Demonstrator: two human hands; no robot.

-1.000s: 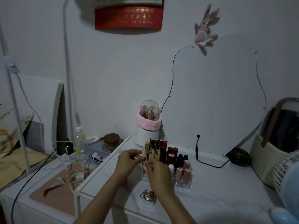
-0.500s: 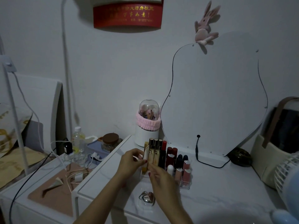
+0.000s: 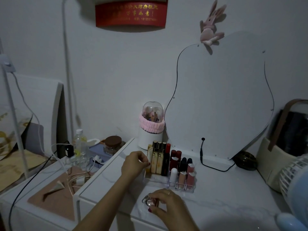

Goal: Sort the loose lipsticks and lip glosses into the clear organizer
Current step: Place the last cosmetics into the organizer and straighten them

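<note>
At the organizer's left end: the left hand (image 3: 135,164) holds its fingers (image 3: 144,161) curled against a gold tube (image 3: 149,157), gripping it in the leftmost back slot of the clear organizer (image 3: 168,180).
Gold tube's axis: near upright, leaning a little; its foot looks already inside the slot, though the hand hides the lower part.
In front of the organizer: the right hand (image 3: 168,205) rests on the desk (image 3: 225,202), fingers curled round a small glossy item with a metal ring (image 3: 150,202), pinching it from above.
Direction for the coming move: the organizer lies just beyond the right hand, up and slightly right; the empty front-left compartments are the nearest openings, and the right hand is the nearer one to them.
What the item is: too dim to tell whether it is a gloss or a key charm.
Inside the organizer: tall gold and black tubes at back left, red lipsticks in the middle, pink glosses and a white stick at front right, all upright.
In the way: the tall back row stands behind the free slots, so, I judge, a low approach from the front is open.
Behind the organizer: a white domed canister with a pink band (image 3: 151,125), and a curvy mirror (image 3: 220,100) with its black cable (image 3: 202,154) trailing to the right.
</note>
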